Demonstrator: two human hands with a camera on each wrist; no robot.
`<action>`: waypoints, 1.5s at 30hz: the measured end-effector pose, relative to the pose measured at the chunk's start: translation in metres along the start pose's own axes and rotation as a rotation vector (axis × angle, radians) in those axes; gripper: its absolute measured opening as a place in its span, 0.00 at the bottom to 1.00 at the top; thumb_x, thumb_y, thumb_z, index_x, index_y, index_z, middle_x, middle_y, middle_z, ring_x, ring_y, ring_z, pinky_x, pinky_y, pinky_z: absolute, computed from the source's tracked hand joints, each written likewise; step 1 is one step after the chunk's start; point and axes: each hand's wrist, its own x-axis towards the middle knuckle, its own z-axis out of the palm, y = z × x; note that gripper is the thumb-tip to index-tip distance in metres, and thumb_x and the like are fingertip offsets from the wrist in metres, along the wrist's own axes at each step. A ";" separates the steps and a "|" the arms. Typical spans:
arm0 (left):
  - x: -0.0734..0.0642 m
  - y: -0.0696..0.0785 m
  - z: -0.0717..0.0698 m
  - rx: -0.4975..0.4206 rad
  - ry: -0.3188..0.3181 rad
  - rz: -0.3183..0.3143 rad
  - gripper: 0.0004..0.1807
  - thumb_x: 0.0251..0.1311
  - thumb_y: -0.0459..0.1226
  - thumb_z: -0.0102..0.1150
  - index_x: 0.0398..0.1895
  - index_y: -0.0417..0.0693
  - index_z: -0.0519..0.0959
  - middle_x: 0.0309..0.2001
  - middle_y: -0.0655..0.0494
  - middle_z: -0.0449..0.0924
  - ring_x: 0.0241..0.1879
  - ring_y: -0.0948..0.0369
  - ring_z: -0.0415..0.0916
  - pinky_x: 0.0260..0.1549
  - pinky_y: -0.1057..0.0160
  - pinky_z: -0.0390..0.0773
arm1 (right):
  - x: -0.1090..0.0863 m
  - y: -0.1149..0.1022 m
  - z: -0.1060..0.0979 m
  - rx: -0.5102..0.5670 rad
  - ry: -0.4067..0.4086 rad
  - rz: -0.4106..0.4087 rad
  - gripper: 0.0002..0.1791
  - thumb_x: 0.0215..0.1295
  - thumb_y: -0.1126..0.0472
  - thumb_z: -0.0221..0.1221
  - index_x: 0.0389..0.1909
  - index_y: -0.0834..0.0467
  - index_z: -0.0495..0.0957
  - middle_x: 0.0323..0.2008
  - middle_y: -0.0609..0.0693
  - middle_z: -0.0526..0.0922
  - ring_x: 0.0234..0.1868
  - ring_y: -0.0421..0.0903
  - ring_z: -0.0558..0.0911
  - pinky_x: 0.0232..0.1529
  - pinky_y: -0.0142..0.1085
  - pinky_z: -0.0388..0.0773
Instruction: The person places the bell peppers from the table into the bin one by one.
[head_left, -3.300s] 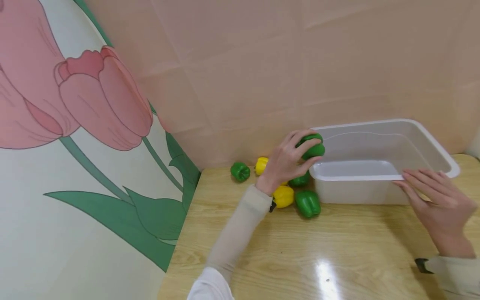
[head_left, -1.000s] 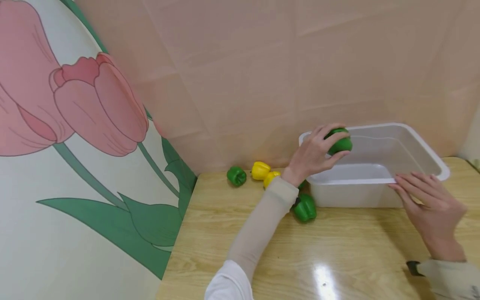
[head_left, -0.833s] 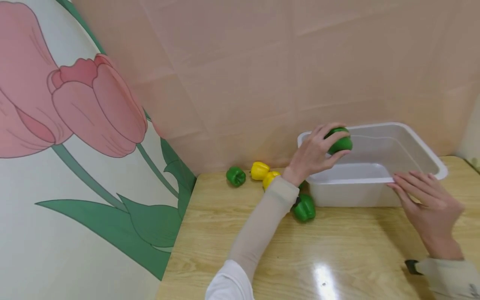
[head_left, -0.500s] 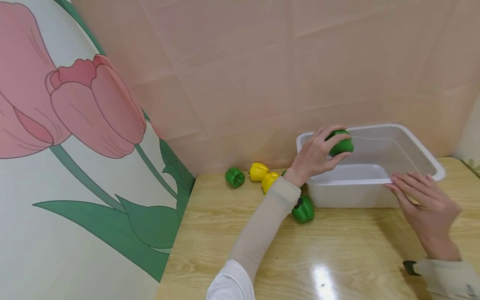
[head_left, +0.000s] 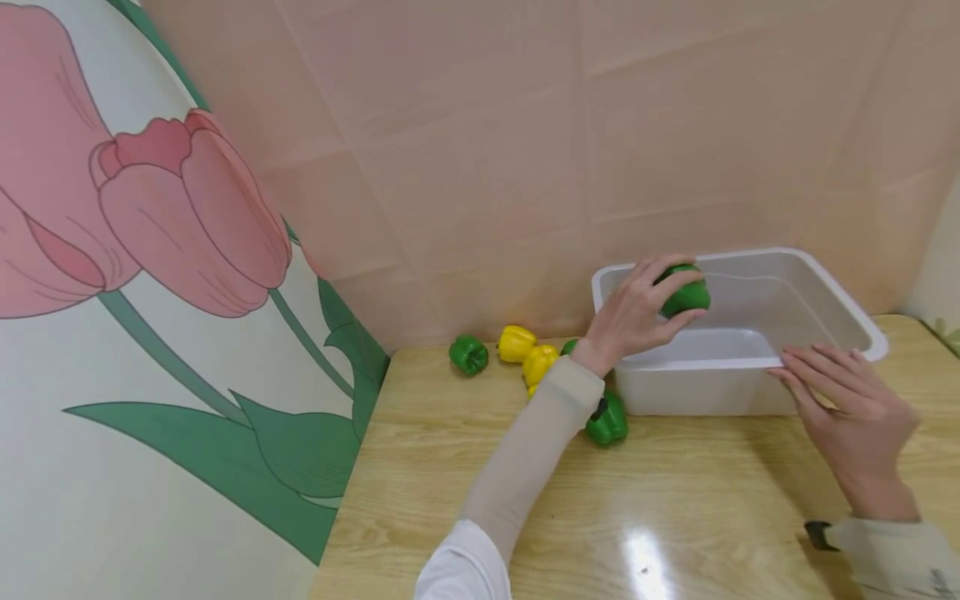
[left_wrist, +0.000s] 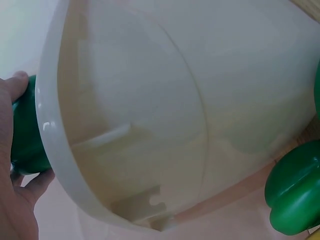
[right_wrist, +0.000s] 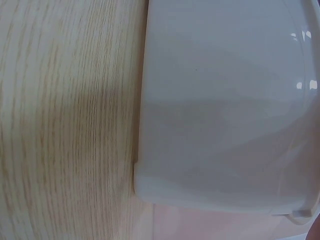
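Note:
My left hand (head_left: 637, 310) grips a green bell pepper (head_left: 687, 292) over the left part of a white plastic tub (head_left: 705, 392). Fingers curl over the pepper's top while the thumb lies below it. In the left wrist view, the pepper (left_wrist: 30, 132) shows beyond the tub's rim (left_wrist: 46, 120). My right hand (head_left: 855, 417) pinches the front rim near its right end, fingers on top and thumb against the outer wall. The right wrist view is mostly filled by the tub's wall (right_wrist: 220, 115); only a sliver of hand shows. The visible part of the tub's floor holds nothing.
Left of the tub lie a green pepper (head_left: 469, 356), yellow peppers (head_left: 516, 343) and another green pepper (head_left: 607, 419) close to its front corner. My left sleeve partly hides others. A draped wall rises behind the wooden table (head_left: 420, 467); a tulip-painted wall (head_left: 172, 375) borders its left.
Over the last few seconds my left hand has carried the green pepper rightward from the tub's left rim to over its inside, lately sinking slightly. My right hand stays on the rim.

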 end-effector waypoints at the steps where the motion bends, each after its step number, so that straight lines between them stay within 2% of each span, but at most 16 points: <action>1: 0.000 0.000 0.000 0.001 0.000 -0.002 0.27 0.70 0.52 0.70 0.65 0.50 0.82 0.71 0.51 0.75 0.68 0.60 0.73 0.74 0.73 0.61 | 0.000 0.000 -0.001 -0.004 -0.005 -0.001 0.19 0.64 0.45 0.75 0.38 0.58 0.94 0.43 0.57 0.92 0.58 0.42 0.89 0.71 0.35 0.76; 8: -0.002 0.000 0.002 0.010 -0.007 -0.017 0.29 0.69 0.53 0.70 0.67 0.50 0.81 0.72 0.53 0.74 0.70 0.60 0.72 0.72 0.75 0.62 | 0.000 0.001 -0.002 -0.026 -0.017 -0.009 0.20 0.64 0.43 0.74 0.39 0.58 0.94 0.46 0.53 0.92 0.58 0.43 0.89 0.71 0.37 0.75; 17: -0.006 0.002 0.006 -0.047 0.015 -0.005 0.28 0.68 0.50 0.72 0.66 0.49 0.81 0.71 0.51 0.74 0.69 0.56 0.73 0.64 0.73 0.71 | -0.001 0.001 -0.003 -0.010 -0.011 0.000 0.18 0.63 0.46 0.76 0.39 0.58 0.94 0.45 0.53 0.92 0.58 0.43 0.89 0.71 0.36 0.75; 20: -0.006 0.003 0.007 -0.046 -0.007 -0.019 0.28 0.69 0.51 0.71 0.67 0.50 0.81 0.72 0.51 0.74 0.70 0.56 0.72 0.62 0.74 0.72 | -0.002 0.002 -0.004 -0.011 -0.024 -0.001 0.18 0.63 0.45 0.76 0.40 0.58 0.94 0.46 0.53 0.92 0.58 0.43 0.89 0.71 0.36 0.75; 26: -0.007 0.006 0.011 -0.049 -0.058 -0.059 0.29 0.70 0.53 0.69 0.70 0.53 0.80 0.74 0.54 0.72 0.70 0.59 0.73 0.51 0.78 0.75 | -0.001 -0.001 -0.002 -0.005 -0.013 -0.002 0.18 0.63 0.45 0.76 0.39 0.58 0.94 0.45 0.52 0.92 0.58 0.44 0.89 0.71 0.37 0.76; 36: -0.009 0.004 0.018 -0.130 -0.056 -0.071 0.29 0.69 0.51 0.71 0.69 0.51 0.79 0.74 0.52 0.72 0.70 0.58 0.72 0.61 0.77 0.71 | 0.000 -0.002 -0.001 0.010 -0.011 0.003 0.17 0.62 0.47 0.77 0.38 0.58 0.94 0.42 0.57 0.92 0.57 0.43 0.89 0.71 0.35 0.75; 40: -0.009 0.003 0.022 -0.198 -0.012 -0.061 0.30 0.67 0.48 0.73 0.68 0.46 0.80 0.73 0.49 0.74 0.71 0.57 0.72 0.69 0.76 0.65 | 0.000 0.000 -0.001 0.012 -0.009 -0.002 0.17 0.62 0.46 0.77 0.38 0.58 0.94 0.42 0.57 0.92 0.57 0.43 0.90 0.70 0.34 0.75; 45: -0.009 0.003 0.029 -0.211 0.039 -0.044 0.30 0.67 0.47 0.74 0.66 0.42 0.80 0.70 0.47 0.75 0.71 0.58 0.73 0.72 0.77 0.60 | 0.000 0.002 -0.001 0.000 -0.007 -0.014 0.18 0.63 0.46 0.76 0.38 0.57 0.94 0.43 0.55 0.92 0.57 0.45 0.90 0.71 0.36 0.76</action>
